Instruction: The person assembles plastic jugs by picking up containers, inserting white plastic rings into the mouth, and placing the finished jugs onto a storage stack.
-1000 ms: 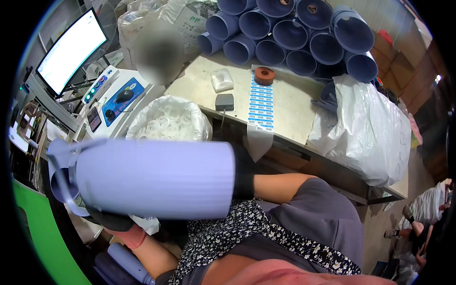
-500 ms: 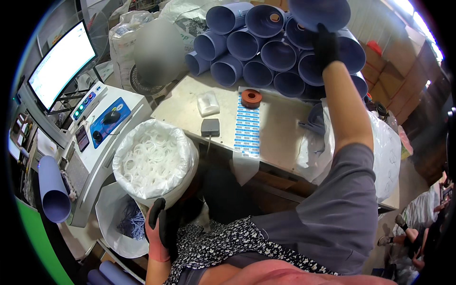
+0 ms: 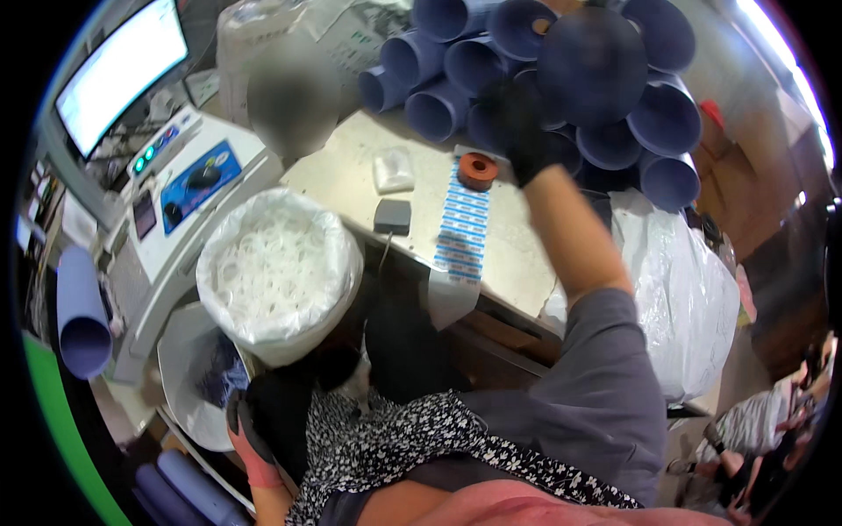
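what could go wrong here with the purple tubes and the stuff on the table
A bump from the right hand might shift the piled purple tubes. The brown roll sits close by and could be knocked. The label strip overhangs the table edge and might snag.

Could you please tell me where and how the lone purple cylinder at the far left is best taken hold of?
The purple cylinder is probably best held by its open rim, coming from the near side with the left hand, thumb inside and fingers outside. Its wide mouth faces the near side, and the hollow leaves thumb room. Whether anything fastens it, I cannot tell.
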`<state>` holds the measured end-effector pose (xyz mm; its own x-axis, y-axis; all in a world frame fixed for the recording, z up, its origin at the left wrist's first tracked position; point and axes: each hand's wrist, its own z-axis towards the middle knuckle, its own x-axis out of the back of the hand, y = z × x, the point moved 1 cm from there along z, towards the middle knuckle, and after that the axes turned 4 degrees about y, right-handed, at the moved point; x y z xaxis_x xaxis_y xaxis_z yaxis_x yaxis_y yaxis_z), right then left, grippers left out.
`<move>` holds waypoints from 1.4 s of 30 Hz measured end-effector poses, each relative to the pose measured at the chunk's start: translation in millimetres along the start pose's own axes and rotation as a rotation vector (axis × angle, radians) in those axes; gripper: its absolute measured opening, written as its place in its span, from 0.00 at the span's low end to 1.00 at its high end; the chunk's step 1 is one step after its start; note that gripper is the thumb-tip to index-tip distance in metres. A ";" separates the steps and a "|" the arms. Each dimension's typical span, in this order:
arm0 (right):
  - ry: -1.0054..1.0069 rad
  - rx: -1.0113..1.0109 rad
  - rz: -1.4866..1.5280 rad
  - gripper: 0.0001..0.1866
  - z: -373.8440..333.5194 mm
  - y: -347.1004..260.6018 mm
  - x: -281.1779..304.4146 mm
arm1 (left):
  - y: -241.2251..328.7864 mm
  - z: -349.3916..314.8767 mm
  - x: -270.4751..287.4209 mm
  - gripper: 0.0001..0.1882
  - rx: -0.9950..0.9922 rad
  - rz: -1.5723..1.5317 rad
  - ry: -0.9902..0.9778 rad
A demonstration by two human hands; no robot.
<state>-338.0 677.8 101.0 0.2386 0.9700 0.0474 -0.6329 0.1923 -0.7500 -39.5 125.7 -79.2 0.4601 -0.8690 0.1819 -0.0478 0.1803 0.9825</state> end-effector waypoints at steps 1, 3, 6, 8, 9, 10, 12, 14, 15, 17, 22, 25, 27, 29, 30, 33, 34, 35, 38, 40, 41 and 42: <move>0.128 -0.271 0.463 0.06 -38.8 3.7 -71.7 | -15.7 -0.7 17.6 0.23 -0.025 0.085 0.077; -0.195 -0.651 0.611 0.23 -131.9 14.1 -152.9 | -67.4 -2.6 40.8 0.23 0.322 -0.322 0.264; -0.416 -0.983 0.538 0.22 -257.9 -36.7 -227.7 | -67.3 -13.6 46.6 0.21 0.459 -0.005 0.306; -0.596 -1.094 0.556 0.21 -319.6 -66.4 -268.6 | -110.7 -38.4 108.4 0.20 0.365 0.007 0.337; -0.668 -1.151 0.515 0.20 -333.7 -76.8 -278.7 | -118.9 -42.0 116.1 0.21 0.254 0.013 0.322; -0.798 -1.052 0.464 0.20 -345.3 -72.0 -286.7 | -104.7 -45.2 118.9 0.20 0.379 -0.074 0.366; -1.000 -0.824 0.368 0.19 -365.9 -66.2 -283.3 | -123.1 -75.5 137.7 0.20 0.329 0.026 0.505; -1.074 -0.730 0.298 0.17 -358.9 -80.0 -278.6 | -231.9 -120.1 189.6 0.16 0.438 0.095 0.761; -1.059 -0.778 0.277 0.17 -355.2 -79.1 -283.6 | -240.9 -123.4 196.6 0.15 0.501 -0.035 0.825; -0.859 -1.198 0.281 0.16 -342.7 -92.5 -282.2 | -271.7 -153.0 226.1 0.18 0.643 -0.245 1.046; -1.040 -0.688 0.030 0.20 -335.2 -40.4 -271.0 | -293.1 -147.5 276.3 0.17 0.589 -0.269 1.215; -0.948 -0.880 0.101 0.19 -330.3 -45.4 -281.6 | -326.5 -147.8 310.9 0.20 0.421 0.014 1.247; -0.860 -0.958 0.066 0.19 -330.2 -60.9 -286.0 | -315.5 -118.0 314.1 0.25 0.575 0.252 1.106; -0.944 -0.795 -0.034 0.19 -330.4 -70.3 -291.9 | -308.1 -103.4 321.3 0.32 0.626 -0.007 1.185; -0.940 -0.827 -0.044 0.19 -329.1 -73.9 -294.5 | -308.7 -98.6 317.9 0.34 0.655 -0.086 1.250; -0.908 -0.881 -0.043 0.18 -330.9 -84.7 -300.8 | -334.6 -73.5 330.5 0.35 0.695 -0.279 1.374; -0.887 -0.871 -0.040 0.18 -333.7 -80.8 -300.7 | -343.3 -62.8 334.2 0.34 0.628 -0.363 1.375; -0.873 -0.860 -0.037 0.18 -335.3 -79.7 -300.4 | -346.9 -56.0 336.4 0.34 0.561 -0.448 1.378; -0.911 -0.894 0.061 0.19 -332.7 -78.6 -308.8 | -341.0 -27.0 341.6 0.34 0.322 -0.715 1.375; -0.944 -0.906 0.073 0.19 -331.6 -89.9 -315.0 | -324.7 -9.5 348.7 0.34 0.137 -0.890 1.354; -0.919 -0.921 0.055 0.19 -331.8 -92.1 -314.0 | -301.7 -5.5 342.7 0.32 0.222 -0.744 1.260; -0.876 -0.956 0.034 0.19 -331.8 -86.4 -305.5 | -215.9 7.0 302.5 0.29 0.339 -0.867 1.169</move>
<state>-111.8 315.5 -67.5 -0.5552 0.8161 0.1601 0.2315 0.3365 -0.9128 103.8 -179.4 -236.0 0.8761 0.2330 -0.4221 0.4821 -0.4402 0.7575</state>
